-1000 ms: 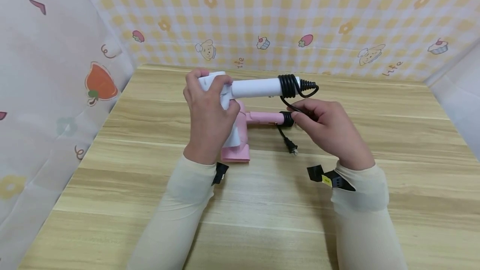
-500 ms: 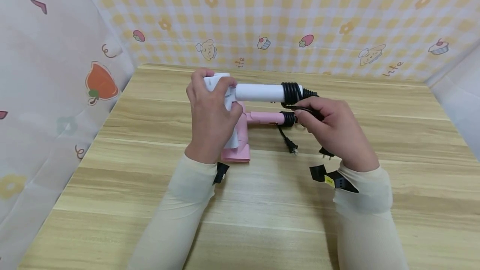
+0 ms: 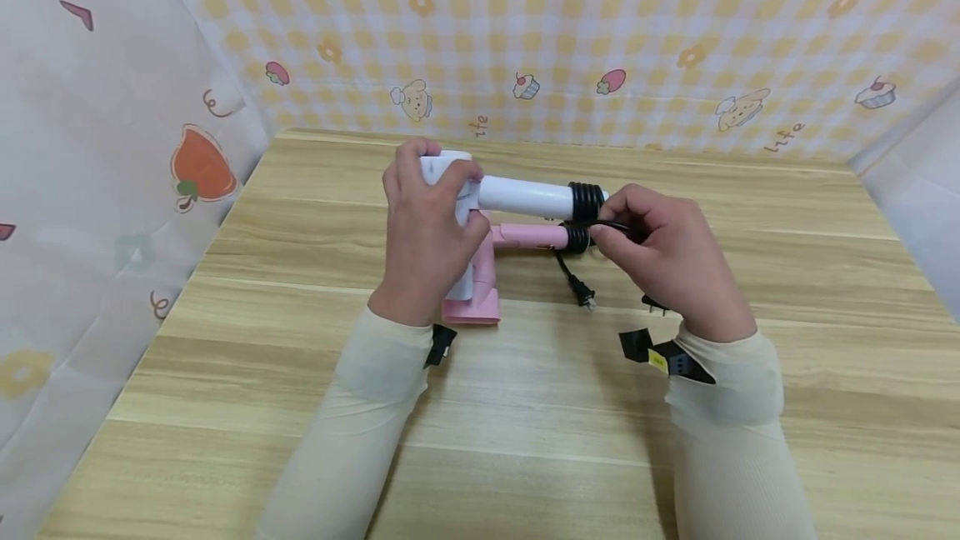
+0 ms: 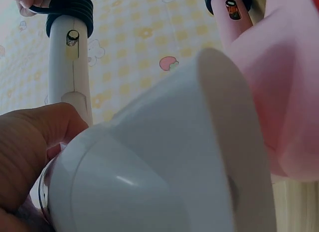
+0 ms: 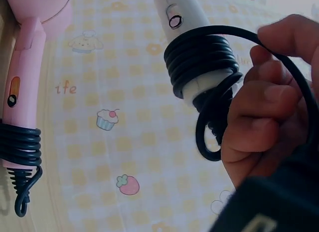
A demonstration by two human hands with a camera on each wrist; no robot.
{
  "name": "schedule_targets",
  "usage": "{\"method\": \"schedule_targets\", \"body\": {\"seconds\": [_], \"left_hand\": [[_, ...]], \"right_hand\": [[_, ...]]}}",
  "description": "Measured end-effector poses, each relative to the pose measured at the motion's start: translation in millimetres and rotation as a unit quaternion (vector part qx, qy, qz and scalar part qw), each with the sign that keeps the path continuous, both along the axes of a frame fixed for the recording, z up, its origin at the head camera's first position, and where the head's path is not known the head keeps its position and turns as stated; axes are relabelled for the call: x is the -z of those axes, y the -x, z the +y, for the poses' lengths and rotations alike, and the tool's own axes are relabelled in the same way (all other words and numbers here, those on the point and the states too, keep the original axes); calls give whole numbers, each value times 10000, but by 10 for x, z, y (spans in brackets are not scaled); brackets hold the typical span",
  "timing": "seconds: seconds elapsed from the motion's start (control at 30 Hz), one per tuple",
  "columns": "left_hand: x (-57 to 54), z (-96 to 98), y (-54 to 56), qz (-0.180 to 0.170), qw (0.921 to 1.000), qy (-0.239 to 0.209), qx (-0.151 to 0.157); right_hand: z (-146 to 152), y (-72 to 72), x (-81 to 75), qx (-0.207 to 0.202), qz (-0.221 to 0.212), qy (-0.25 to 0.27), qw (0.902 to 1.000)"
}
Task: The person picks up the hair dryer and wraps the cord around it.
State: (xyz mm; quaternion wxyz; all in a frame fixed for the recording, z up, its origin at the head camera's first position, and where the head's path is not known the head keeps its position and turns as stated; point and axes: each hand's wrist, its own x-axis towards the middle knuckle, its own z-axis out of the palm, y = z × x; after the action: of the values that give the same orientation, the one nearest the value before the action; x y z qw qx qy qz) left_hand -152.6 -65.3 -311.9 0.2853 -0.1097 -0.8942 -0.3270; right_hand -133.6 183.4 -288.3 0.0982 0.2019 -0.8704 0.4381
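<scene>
My left hand [image 3: 431, 227] grips the body of a white hair dryer [image 3: 525, 197], its thumb and fingers wrapped round the head. The dryer's handle points right, held above a pink hair dryer [image 3: 486, 273]. A black cord [image 5: 202, 60] is coiled several turns round the end of the white handle. Between thumb and fingers, my right hand [image 3: 667, 252] pinches the loose run of this cord beside the coil. In the left wrist view the white nozzle [image 4: 164, 142] fills the middle. Below my right hand hangs the cord's black plug [image 3: 654, 303].
The pink dryer lies on the wooden table [image 3: 525, 457], its own cord coiled on its handle and its plug [image 3: 581, 292] resting on the tabletop. A yellow checked cloth [image 3: 570, 40] with cartoon prints stands behind the table.
The white dryer has shifted slightly right and its handle end has tipped down. My right hand has drawn in close against the handle end with the cord. The pink dryer has stayed put.
</scene>
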Motion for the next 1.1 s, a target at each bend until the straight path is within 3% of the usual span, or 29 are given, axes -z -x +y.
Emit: {"method": "schedule_targets", "body": {"seconds": [0.1, 0.23, 0.5, 0.73, 1.1], "left_hand": [[8, 4, 1, 8, 10000, 85, 48], [19, 12, 3, 287, 9993, 163, 152], [10, 8, 7, 817, 9960, 239, 282], [-8, 13, 9, 920, 9945, 177, 460], [-44, -33, 4, 935, 9920, 282, 800]], "right_hand": [[10, 2, 2, -24, -28, 55, 10000], [18, 11, 1, 169, 91, -12, 9998], [27, 35, -4, 502, 745, 58, 9959], [74, 9, -21, 638, 457, 409, 9961], [103, 60, 14, 783, 516, 576, 9939]]}}
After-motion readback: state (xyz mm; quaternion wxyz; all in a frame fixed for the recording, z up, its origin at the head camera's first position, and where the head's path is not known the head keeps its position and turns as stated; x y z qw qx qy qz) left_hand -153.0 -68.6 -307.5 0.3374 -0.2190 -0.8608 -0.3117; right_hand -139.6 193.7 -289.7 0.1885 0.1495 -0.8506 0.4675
